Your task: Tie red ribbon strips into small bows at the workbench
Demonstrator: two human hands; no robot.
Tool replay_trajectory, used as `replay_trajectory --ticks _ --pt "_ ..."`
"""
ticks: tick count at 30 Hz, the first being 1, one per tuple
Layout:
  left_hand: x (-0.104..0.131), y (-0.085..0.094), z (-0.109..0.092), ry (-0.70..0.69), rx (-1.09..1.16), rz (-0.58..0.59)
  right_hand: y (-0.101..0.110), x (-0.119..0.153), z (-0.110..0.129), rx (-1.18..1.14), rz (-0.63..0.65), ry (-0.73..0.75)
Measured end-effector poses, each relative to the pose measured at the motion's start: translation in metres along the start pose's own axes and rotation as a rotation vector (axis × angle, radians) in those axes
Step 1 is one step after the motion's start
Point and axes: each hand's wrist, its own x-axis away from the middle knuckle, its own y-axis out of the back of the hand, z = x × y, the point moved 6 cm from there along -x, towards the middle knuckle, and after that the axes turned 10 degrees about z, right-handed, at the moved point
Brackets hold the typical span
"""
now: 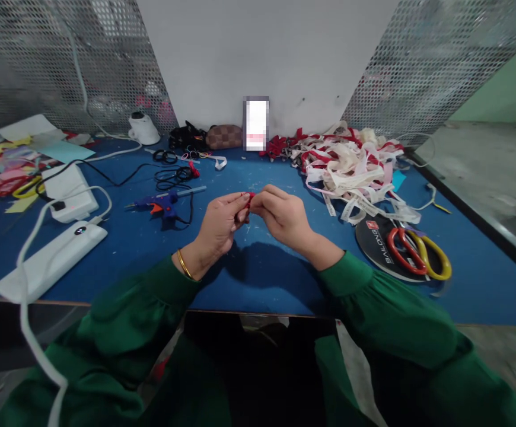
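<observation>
Over the middle of the blue table, my left hand [223, 222] and my right hand [283, 214] meet with their fingertips close together. Between them shows a small red piece [251, 198], perhaps ribbon or fabric; the fingers cover most of it. Both hands are closed in a pinch on it. To the left of my left hand lies a blue glue gun [162, 206] with an orange trigger and a glue stick in its back. A heap of white, pink and red ribbons [347, 169] spreads beyond my right hand.
Scissors with red and yellow handles [418, 255] rest on a dark round pad [369, 243] at the right. A white power strip [53, 261] and cables lie at the left. At the back stand a lit phone [257, 123], a checked pouch [225, 137] and a white mug-like object [143, 128].
</observation>
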Motion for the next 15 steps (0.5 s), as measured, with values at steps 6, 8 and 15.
replay_trajectory --ticks 6,8,15 --pt "-0.001 0.002 0.007 0.062 0.125 -0.001 -0.010 0.003 -0.001 0.229 0.083 0.024" --pt "-0.002 0.008 -0.003 0.063 0.152 0.005 -0.020 0.006 -0.004 0.269 0.145 0.060" --pt "-0.003 0.024 -0.039 -0.119 0.074 -0.053 -0.030 0.006 -0.022 0.143 0.113 -0.050"
